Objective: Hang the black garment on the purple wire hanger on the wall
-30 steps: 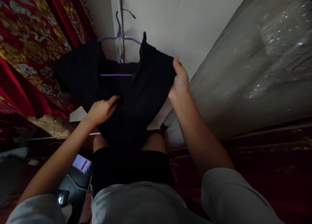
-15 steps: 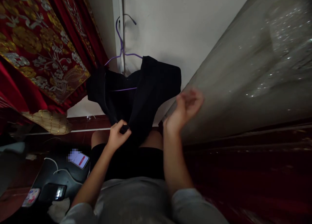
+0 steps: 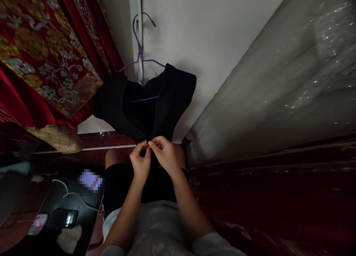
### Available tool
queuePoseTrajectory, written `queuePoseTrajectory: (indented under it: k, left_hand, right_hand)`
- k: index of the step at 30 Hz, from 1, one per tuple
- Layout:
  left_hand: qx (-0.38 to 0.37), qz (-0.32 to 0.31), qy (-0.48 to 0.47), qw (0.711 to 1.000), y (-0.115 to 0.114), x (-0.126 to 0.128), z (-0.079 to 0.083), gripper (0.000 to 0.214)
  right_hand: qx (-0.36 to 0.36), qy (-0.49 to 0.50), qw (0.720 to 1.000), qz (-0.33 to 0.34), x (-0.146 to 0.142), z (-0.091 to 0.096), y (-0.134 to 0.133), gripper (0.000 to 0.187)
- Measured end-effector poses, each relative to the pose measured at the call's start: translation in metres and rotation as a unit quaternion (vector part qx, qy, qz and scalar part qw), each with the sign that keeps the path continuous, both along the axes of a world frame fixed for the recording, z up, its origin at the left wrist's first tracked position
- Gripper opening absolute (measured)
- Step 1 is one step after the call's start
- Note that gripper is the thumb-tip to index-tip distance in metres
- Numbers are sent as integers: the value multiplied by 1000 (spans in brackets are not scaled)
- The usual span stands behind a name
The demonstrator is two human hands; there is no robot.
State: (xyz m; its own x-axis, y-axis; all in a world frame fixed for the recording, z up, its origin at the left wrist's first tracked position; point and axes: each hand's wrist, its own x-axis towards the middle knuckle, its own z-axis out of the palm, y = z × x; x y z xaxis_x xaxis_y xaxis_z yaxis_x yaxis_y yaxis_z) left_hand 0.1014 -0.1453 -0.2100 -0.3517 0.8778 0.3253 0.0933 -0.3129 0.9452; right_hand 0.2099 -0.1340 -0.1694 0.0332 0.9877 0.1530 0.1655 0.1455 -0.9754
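A black garment (image 3: 178, 89) with an open front hangs on a purple wire hanger (image 3: 139, 56) against the wall. My left hand (image 3: 141, 157) pinches the left front edge of the garment at the bottom of its opening. Right beside it, my right hand (image 3: 164, 152) pinches the other front edge, thumb and index finger close together. The fingertips of both hands nearly meet there. Whatever small part of the garment lies between them is too dark to make out. The lower part of the garment is hidden behind my hands and in the dark over my lap.
Red embroidered cloth (image 3: 50, 48) hangs at the left, above a gold-netted bundle (image 3: 57, 139). A dark low table (image 3: 83, 220) at lower left bears a pixelated phone (image 3: 91, 180), a white cable, a black device and crumpled tissue (image 3: 69, 238). Plastic-wrapped material (image 3: 250, 100) leans at the right.
My right hand has come down and left from beside the garment's shoulder to its front edge. My left hand has shifted slightly right, still pinching the cloth. The garment's front has drawn together.
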Motion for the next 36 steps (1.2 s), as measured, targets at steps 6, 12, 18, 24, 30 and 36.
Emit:
queuePoseTrajectory:
  k: [6,12,18,24,30,36]
  left_hand:
    - [44,16,26,999,2,-6,2,11]
    - [34,21,14,999,1,-8,0,13]
    - [37,27,-11,999,-3,-6,0,10]
    - [59,23,27,998,-3,-7,3,8]
    - [74,-11,88,993,6,-3,-14,8]
    - [124,-51,191,972,32,2,-36,9]
  right_hand:
    - [-50,0,995,86,0,8,2,21]
    - [-40,64,995,65,-5,2,3,23]
    - [-35,33,996,79,-3,10,-1,17]
    - [-125,172,970,119,-4,4,4,19]
    - [-24,190,979,69,-13,63,60,16]
    - [93,214,972,16,-17,150,124,22]
